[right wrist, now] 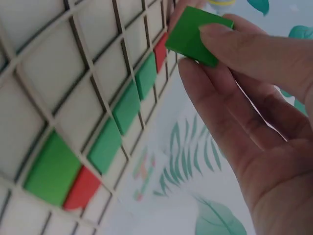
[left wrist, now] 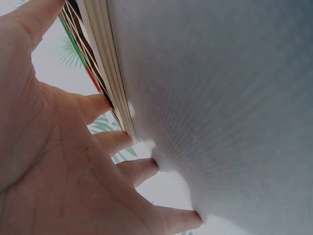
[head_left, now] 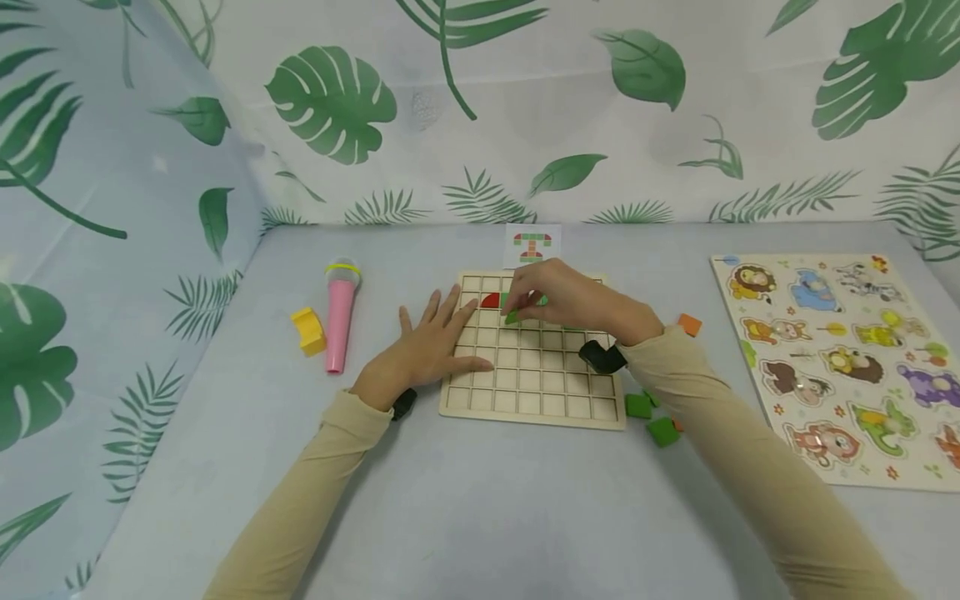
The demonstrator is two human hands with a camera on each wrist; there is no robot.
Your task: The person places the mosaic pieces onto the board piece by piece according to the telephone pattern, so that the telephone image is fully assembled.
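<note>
A wooden grid board point(head_left: 532, 404) lies flat in the middle of the table. My left hand point(head_left: 423, 350) rests at its left side with fingers spread, thumb over the grid; the left wrist view shows fingertips along the board's edge and on the cloth. My right hand point(head_left: 558, 296) pinches a green square tile point(right wrist: 193, 36) between thumb and fingers, over the upper part of the grid. In the right wrist view several green tiles point(right wrist: 126, 107) sit in a row of cells, with a red piece point(right wrist: 160, 51) at the far end and another red piece point(right wrist: 83, 188) nearer.
Behind the board lies a pattern card point(head_left: 551, 242). Loose green tiles point(head_left: 663, 432) and an orange tile point(head_left: 689, 324) are on the right, beside an animal puzzle board point(head_left: 817, 333). A pink toy microphone point(head_left: 341, 321) and a yellow block point(head_left: 308, 331) lie left.
</note>
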